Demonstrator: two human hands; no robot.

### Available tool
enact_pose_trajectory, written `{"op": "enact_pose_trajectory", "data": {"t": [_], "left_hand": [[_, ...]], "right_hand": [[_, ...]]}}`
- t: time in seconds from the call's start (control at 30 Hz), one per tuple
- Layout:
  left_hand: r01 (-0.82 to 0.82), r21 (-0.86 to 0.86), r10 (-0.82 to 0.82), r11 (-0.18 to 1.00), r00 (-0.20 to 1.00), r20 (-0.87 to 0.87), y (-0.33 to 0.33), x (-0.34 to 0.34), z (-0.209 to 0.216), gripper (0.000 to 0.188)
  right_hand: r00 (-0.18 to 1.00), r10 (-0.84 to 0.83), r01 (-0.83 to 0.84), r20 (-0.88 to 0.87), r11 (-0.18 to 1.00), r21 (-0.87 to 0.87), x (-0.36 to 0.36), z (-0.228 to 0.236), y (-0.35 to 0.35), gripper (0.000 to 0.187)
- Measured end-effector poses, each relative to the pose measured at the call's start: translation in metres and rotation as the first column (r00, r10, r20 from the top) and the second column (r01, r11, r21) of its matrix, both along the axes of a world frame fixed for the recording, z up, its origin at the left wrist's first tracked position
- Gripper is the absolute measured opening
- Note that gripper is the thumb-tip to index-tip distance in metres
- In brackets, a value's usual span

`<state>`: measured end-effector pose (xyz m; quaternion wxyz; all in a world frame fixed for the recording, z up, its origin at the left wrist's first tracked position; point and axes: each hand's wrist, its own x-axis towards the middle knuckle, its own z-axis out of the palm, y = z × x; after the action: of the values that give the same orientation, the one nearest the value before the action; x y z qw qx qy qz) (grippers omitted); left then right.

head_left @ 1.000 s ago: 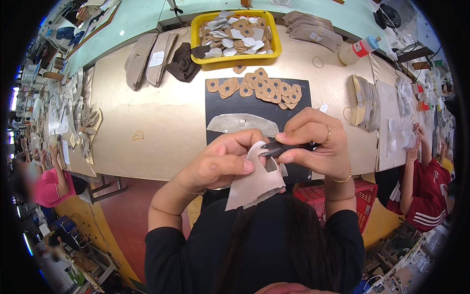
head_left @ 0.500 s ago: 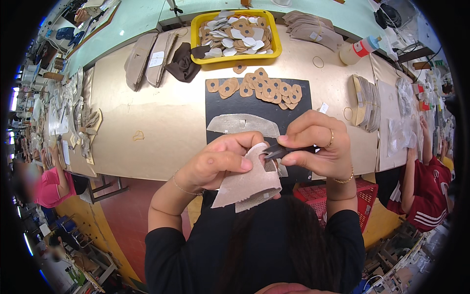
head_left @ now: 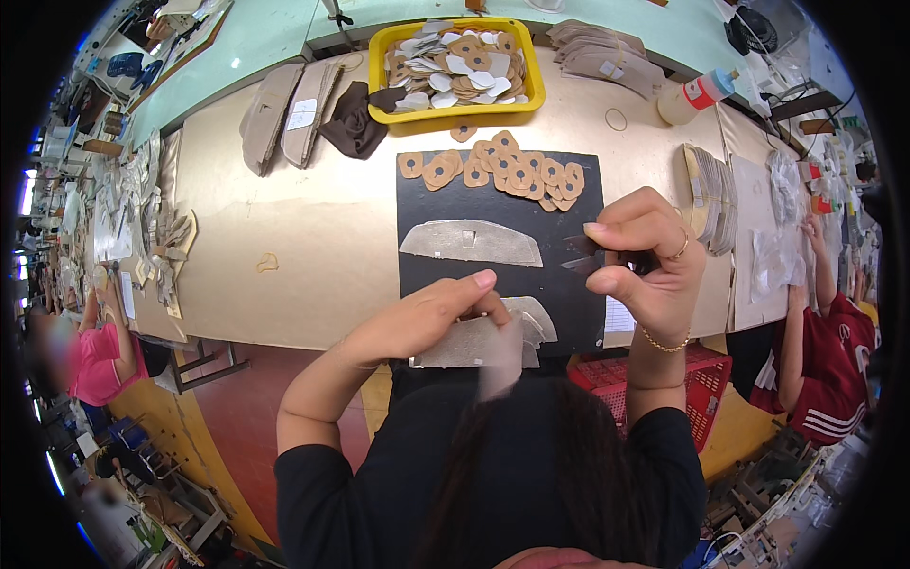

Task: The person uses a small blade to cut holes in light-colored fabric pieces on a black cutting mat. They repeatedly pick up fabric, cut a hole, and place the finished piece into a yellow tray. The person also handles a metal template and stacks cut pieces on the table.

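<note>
In my right hand (head_left: 649,256) is a pair of dark thread snips (head_left: 581,254), gripped between thumb and fingers with the blades pointing left, over the right edge of the black mat (head_left: 427,204). My left hand (head_left: 427,313) has its fingers bent round a greige fabric piece (head_left: 502,365), which hangs edge-on and blurred by motion. Beneath that hand, similar curved pieces (head_left: 445,349) lie at the mat's near edge. One more curved piece (head_left: 502,247) with a small rectangular cutout lies flat further up the mat.
Several tan patches with dark dots (head_left: 519,175) lie along the mat's far edge. Behind them stands a yellow tray (head_left: 460,116) heaped with patches. Stacked pieces (head_left: 275,119), a dark cloth (head_left: 355,123) and a bottle (head_left: 697,97) surround it. Co-workers sit on both sides.
The snips have come away from the fabric piece and moved right with my right hand. My left hand has lowered the piece and turned it edge-on, uncovering the curved pieces on the mat.
</note>
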<state>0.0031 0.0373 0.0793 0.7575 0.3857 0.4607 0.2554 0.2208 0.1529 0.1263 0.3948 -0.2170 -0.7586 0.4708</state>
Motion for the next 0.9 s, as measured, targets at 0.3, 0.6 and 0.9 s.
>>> {"op": "enact_pose_trajectory", "data": {"t": [0.3, 0.6, 0.9], "left_hand": [[0.508, 0.168, -0.184, 0.845, 0.571, -0.800, -0.033, 0.013, -0.063, 0.038], [0.463, 0.553, 0.485, 0.692, 0.269, -0.832, 0.009, -0.008, -0.087, 0.046], [0.393, 0.614, 0.519, 0.684, 0.329, -0.789, 0.011, -0.011, -0.107, 0.039]], "right_hand": [[1.000, -0.019, 0.018, -0.011, 0.998, -0.064, 0.003, -0.008, -0.002, 0.030], [0.994, -0.103, 0.108, 0.039, 0.978, -0.180, -0.002, -0.033, -0.005, 0.026], [0.989, -0.117, 0.137, 0.087, 0.949, -0.283, 0.004, -0.059, -0.009, 0.025]]}}
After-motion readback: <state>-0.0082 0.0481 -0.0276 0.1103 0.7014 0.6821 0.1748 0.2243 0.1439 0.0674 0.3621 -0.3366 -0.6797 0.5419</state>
